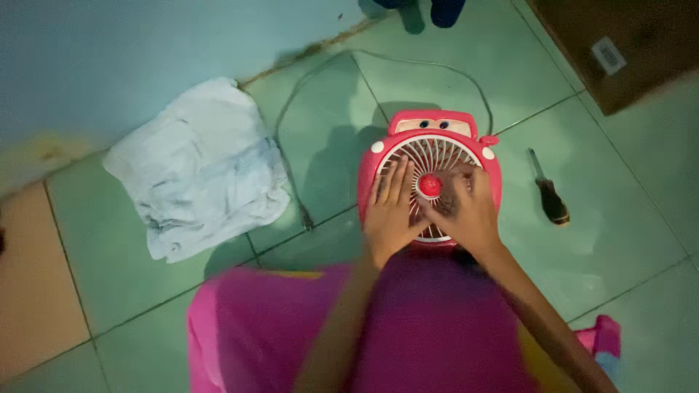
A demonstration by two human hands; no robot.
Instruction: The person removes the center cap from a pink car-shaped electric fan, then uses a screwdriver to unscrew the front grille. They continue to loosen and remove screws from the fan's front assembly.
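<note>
Pink fan (429,145) lies face-up on the floor (619,218). Both hands flat, fingers apart, on its white grille: left hand (389,211), right hand (466,211). Risk: pressing could crack thin ribs; screwdriver (550,196) lies nearby, could get kicked.

Counted around the one pink fan (429,149): two hands are laid on its grille, one screwdriver (550,198) right of it, one white cloth (196,167) left, one cord (408,62) behind.
</note>
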